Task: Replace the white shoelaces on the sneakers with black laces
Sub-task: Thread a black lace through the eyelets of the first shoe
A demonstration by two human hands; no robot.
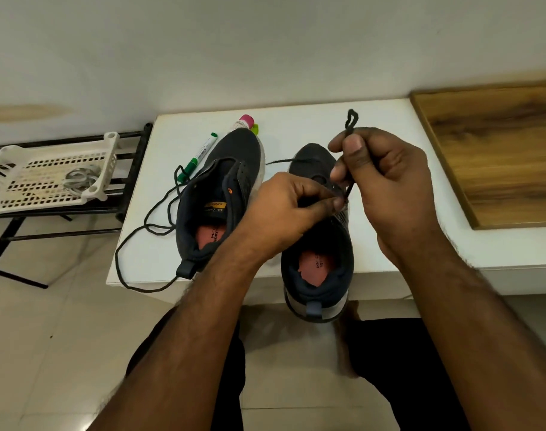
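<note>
Lap: dark shorts (396, 353) right under the camera, nearer than the white table (389, 244), above pale floor tiles.
Right sneaker: dark right sneaker (318, 269) on the table's near edge, heel hanging over it toward the camera, pink insole showing.
Left hand: left hand (290, 209) over the right sneaker's eyelets, fingers curled, fingertips pinching low on the black lace (348, 191).
Right hand: right hand (386, 185) above the same shoe, thumb and forefinger pinching the lace higher up; a small loop of lace pokes out above the fingers.
Left sneaker: second dark sneaker, the left sneaker (215, 194), beside it on the table, unlaced.
Loose lace: another black loose lace (134, 244) snakes from that shoe across the table's left part, spilling past its near edge.
Marker: green marker (198, 157) beyond the left sneaker.
Pink cap: pink-capped bottle (245, 122) behind its toe.
Basket: white basket (47, 172) on a black rack left of the table.
Wooden board: wooden board (498, 150) right of the table.
</note>
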